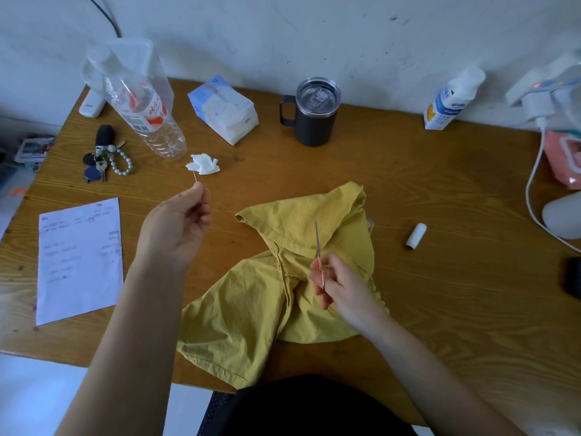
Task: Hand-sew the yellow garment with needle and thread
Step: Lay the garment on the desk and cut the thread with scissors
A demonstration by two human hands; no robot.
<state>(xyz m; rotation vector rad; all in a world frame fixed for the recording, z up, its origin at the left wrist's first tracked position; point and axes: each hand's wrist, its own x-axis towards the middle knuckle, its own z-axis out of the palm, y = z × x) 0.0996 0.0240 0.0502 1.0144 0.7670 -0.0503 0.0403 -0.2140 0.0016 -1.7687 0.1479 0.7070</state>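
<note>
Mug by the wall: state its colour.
The mug is black with a clear lid, seen in the head view.

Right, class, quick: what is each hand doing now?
Left hand: pinched shut on a thread end.
Right hand: closed on the needle, above the yellow garment.

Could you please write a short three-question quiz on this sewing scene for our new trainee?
1. True or false: the needle is held in the right hand.
2. What does the left hand pinch? A) the white spool B) a thread end C) the keys
3. What lies on the table to the right of the yellow garment?

Key
1. True; it points up and away, above the garment.
2. B; the thread end sticks up from the fingertips.
3. The white spool, lying on its side, clear of the cloth.
</note>
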